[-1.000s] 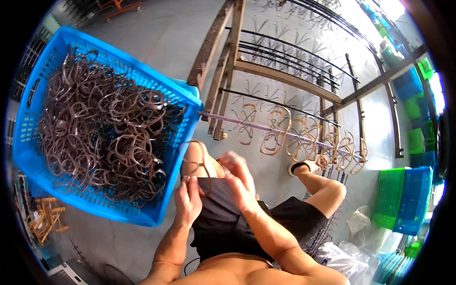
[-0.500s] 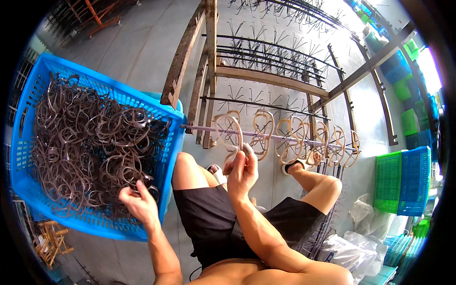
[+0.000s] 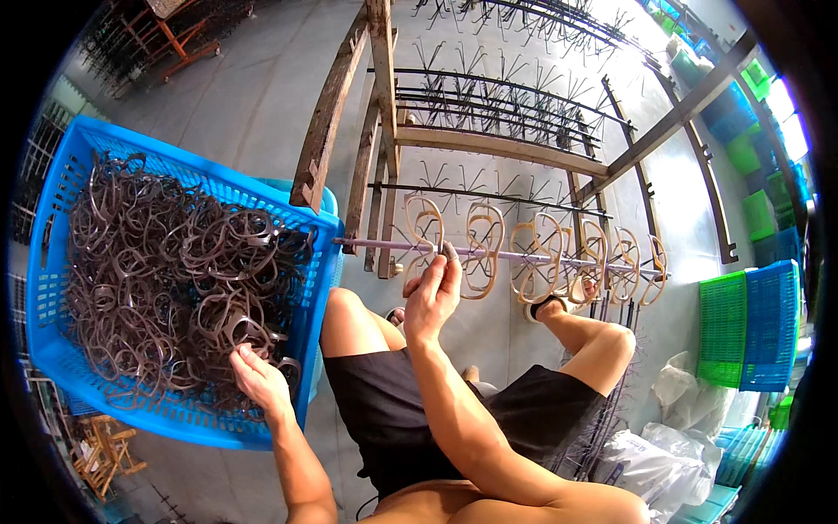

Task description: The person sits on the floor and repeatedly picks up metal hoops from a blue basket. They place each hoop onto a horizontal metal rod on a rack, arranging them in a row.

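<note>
My left hand [image 3: 261, 382] reaches over the near right part of a blue plastic basket [image 3: 96, 384]. Its thumb and fingers pinch the edge of a dark brown eyeglass frame [image 3: 246, 328] at the pile. The basket holds a tangled heap of such dark frames [image 3: 148, 271]. In front of me, my right hand [image 3: 434, 297] is closed on a tan eyeglass frame [image 3: 417, 205] at the left end of a purplish rod [image 3: 371, 244]. A covering shows on one fingertip. More tan frames [image 3: 483, 225] hang on wire prongs along the rod, to the right.
A wooden rack [image 3: 489, 145] stands ahead, with several black rods of wire prongs [image 3: 489, 83] behind and within it. Green [image 3: 723, 332] and blue crates [image 3: 768, 327] stand at right, above white plastic bags [image 3: 650, 463]. An orange-framed cart [image 3: 179, 48] is far left.
My left hand has shifted slightly right and down, with a dark frame now showing raised at its fingertips. The tan frame at my right hand has moved up and left against the rod.
</note>
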Motion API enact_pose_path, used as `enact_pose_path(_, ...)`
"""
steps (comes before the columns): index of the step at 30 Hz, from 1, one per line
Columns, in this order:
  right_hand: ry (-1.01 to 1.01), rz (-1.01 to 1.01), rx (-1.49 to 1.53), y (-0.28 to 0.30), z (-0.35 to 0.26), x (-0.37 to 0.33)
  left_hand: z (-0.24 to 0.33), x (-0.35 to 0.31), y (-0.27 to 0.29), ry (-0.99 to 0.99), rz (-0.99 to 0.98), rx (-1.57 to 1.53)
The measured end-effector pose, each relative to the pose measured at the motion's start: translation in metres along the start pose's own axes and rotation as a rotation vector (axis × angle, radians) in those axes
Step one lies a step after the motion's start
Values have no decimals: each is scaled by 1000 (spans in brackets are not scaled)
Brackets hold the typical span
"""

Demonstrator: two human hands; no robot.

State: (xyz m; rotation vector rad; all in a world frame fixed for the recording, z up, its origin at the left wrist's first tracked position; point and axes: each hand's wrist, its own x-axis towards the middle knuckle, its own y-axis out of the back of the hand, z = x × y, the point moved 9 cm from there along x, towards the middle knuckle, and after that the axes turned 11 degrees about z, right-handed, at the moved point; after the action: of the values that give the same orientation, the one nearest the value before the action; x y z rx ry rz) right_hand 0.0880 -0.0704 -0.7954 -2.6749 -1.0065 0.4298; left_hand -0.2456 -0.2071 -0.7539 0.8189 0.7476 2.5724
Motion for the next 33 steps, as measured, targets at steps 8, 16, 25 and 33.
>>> enact_pose_path(8,24,25,4,-8,1,-2,49,-11,-37,-343,-301,184)
enact_pose_path(16,128,-45,-126,-13,3,-6,39,-1,-40,-237,-280,216)
enact_pose_path(25,68,-17,-17,-12,13,-2,81,-22,-51,-356,-184,-103)
enact_pose_path(33,23,-204,69,-16,2,-8,188,-77,-140,-9,-799,-596)
